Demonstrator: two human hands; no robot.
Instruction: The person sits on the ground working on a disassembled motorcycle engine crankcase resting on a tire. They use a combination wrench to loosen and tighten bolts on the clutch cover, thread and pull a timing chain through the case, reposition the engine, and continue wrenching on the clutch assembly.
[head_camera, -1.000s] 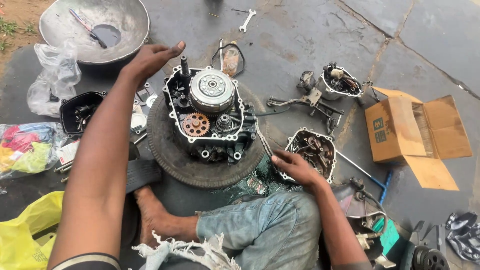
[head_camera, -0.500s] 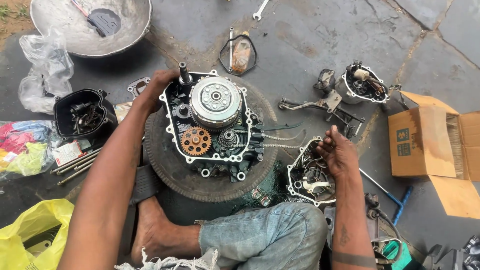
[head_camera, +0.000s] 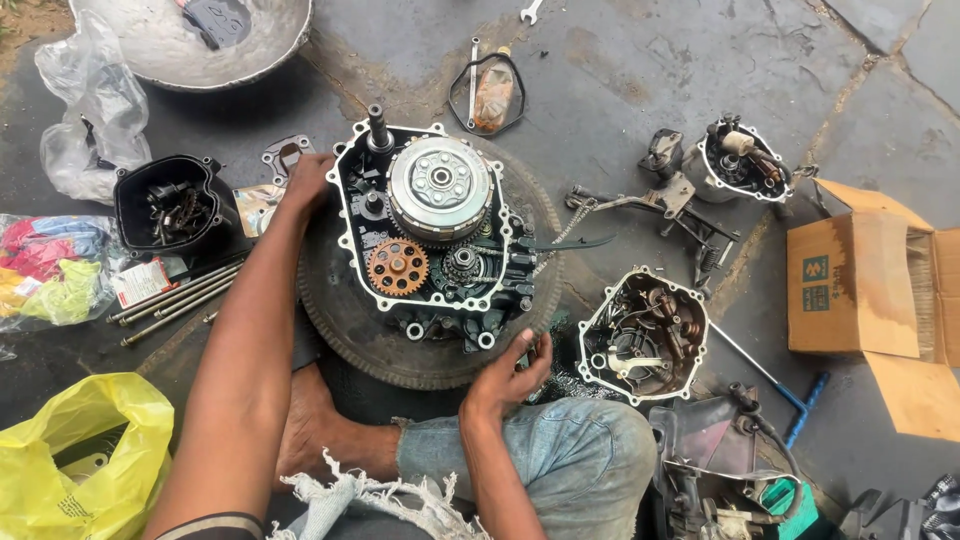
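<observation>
Nearby, engine cover (head_camera: 645, 335) beside right hand (head_camera: 508, 378).

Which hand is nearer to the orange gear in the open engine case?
Left. The left hand rests on the engine case edge, up-left of the orange gear; the right hand sits farther off, at the case's lower right corner.

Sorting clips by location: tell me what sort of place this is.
Probably an open-air roadside motorcycle repair spot. An opened engine case sits on a flywheel ring on stone paving, with a removed engine cover and a spanner lying nearby.
</observation>
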